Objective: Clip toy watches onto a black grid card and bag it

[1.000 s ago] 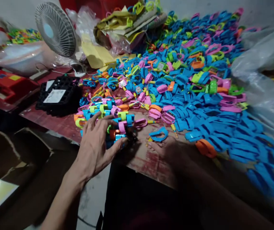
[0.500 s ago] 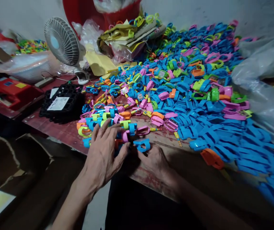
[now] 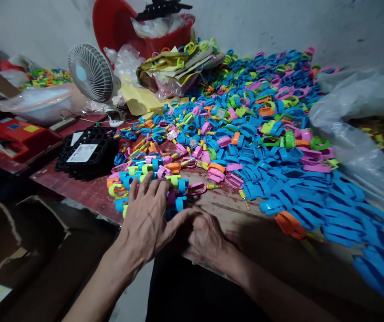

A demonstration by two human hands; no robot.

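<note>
Black trays (image 3: 93, 138) sit near clips (image 3: 183, 185) beneath left hand (image 3: 147, 218), fingers (image 3: 160, 191) spread; right hand (image 3: 208, 233) curled, grip unclear.

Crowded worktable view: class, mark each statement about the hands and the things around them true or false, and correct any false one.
1. The left hand is over a cluster of coloured plastic pieces. True.
2. The right hand is far from the left hand. False: the two are close together, with the left thumb reaching towards the right hand.
3. The black trays bear a white label on top. True.
4. The large loose heap is mostly orange. False: it is mostly blue, with pink, green and orange among it.
5. The fan stands in front of a red tub. False: it stands to the left of it.
</note>
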